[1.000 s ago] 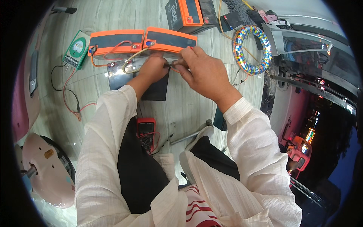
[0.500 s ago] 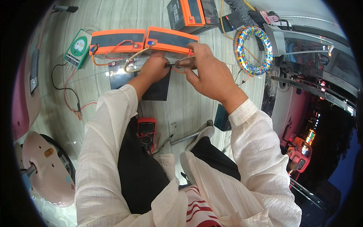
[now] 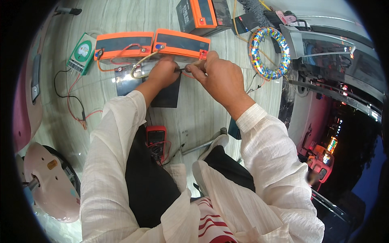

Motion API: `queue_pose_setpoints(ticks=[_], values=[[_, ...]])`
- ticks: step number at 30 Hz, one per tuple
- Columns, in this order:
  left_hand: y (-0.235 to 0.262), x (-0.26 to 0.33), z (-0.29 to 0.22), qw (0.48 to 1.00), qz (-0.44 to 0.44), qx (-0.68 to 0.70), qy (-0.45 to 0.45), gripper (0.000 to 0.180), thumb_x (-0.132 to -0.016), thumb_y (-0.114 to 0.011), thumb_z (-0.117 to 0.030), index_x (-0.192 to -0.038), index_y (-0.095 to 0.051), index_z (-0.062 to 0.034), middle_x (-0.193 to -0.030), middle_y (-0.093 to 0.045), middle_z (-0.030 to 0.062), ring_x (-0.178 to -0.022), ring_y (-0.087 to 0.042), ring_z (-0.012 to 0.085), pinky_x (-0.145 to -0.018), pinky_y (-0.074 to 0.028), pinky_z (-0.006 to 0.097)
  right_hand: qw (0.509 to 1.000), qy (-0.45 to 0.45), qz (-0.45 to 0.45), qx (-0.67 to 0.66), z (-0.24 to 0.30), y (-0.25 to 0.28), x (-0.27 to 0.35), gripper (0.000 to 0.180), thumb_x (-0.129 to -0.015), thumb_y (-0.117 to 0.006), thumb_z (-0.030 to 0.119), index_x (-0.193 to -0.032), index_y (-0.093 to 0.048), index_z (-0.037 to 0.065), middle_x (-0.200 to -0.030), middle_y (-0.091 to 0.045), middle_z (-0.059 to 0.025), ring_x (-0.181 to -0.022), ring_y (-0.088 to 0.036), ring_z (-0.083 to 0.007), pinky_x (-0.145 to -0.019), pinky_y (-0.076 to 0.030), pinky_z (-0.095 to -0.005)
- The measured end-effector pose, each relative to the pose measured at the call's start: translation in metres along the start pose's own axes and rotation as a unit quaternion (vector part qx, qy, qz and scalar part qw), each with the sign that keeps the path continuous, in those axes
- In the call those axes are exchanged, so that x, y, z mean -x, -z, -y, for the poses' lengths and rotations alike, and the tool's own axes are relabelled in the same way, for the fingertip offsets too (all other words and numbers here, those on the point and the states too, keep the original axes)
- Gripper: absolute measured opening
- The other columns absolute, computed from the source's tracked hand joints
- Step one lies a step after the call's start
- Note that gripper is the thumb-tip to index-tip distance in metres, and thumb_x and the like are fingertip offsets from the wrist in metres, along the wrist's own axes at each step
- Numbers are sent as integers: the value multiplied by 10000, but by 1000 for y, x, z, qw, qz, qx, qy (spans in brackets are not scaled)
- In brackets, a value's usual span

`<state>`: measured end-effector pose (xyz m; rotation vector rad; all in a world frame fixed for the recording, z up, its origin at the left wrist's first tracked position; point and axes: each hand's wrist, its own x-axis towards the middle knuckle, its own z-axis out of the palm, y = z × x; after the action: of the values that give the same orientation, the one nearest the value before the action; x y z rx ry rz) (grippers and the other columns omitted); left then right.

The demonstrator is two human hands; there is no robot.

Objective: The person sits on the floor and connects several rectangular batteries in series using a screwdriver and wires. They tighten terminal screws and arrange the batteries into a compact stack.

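Two orange-topped batteries lie end to end on the floor, linked by red and beige wires. Just in front of the right-hand one, my left hand is closed in a pinch on a dark wire end. Close beside it, my right hand pinches the other side of that dark piece between thumb and fingers. A beige wire loops from a battery terminal toward my left hand. My fingers hide the exact joint. Under my left wrist lies a flat black battery.
A green dial meter with clip leads is at the left, a red multimeter near my legs. Behind stands another orange-topped battery; right of it lies a multicoloured wrapped ring. Pink scooter parts line the left side.
My right hand's thumb and fingers have come together toward the dark wire end, from a looser, more spread pose. My left hand keeps its pinch. The whole view has shifted slightly.
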<state>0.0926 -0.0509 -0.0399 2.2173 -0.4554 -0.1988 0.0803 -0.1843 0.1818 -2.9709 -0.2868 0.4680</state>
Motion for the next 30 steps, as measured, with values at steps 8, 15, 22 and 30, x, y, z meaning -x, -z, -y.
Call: queue_pose_setpoints(ticks=[8, 15, 22, 30], values=[[3, -1, -4, 1000, 14, -4, -2, 206, -759, -727, -193, -882, -718, -28, -947, -630, 172, -975, -611, 346, -863, -497, 430, 964, 236, -104, 60, -11, -2, 1, 337, -856, -712, 345, -905, -576, 41, -770, -698, -109, -691, -684, -314, -585, -533, -408], [-3, 3, -7, 999, -12, -15, 46, 170, -746, -722, -186, -835, -713, -41, -970, -624, 154, -1000, -603, 338, -875, -498, 435, 997, -7, 65, 43, 22, 4, -8, 311, -851, -720, 286, -930, -563, 30, -891, -667, -153, -829, -678, -305, -652, -537, -422], [-5, 0, -1, 1000, -2, -2, 31, 154, -739, -729, -183, -817, -715, -51, -990, -620, 147, -1020, -599, 330, -877, -503, 438, 965, 233, -77, 89, -6, -4, -9, 343, -871, -676, 355, -862, -565, 30, -721, -689, -134, -722, -675, -358, -632, -532, -446], [-7, 1, -4, 999, -26, -29, 21, 187, -749, -758, -200, -862, -727, -53, -932, -632, 141, -963, -618, 326, -865, -505, 422, 996, -44, 29, -74, -7, 3, -18, 333, -856, -681, 336, -862, -652, 5, -761, -673, -204, -724, -667, -392, -686, -544, -436]])
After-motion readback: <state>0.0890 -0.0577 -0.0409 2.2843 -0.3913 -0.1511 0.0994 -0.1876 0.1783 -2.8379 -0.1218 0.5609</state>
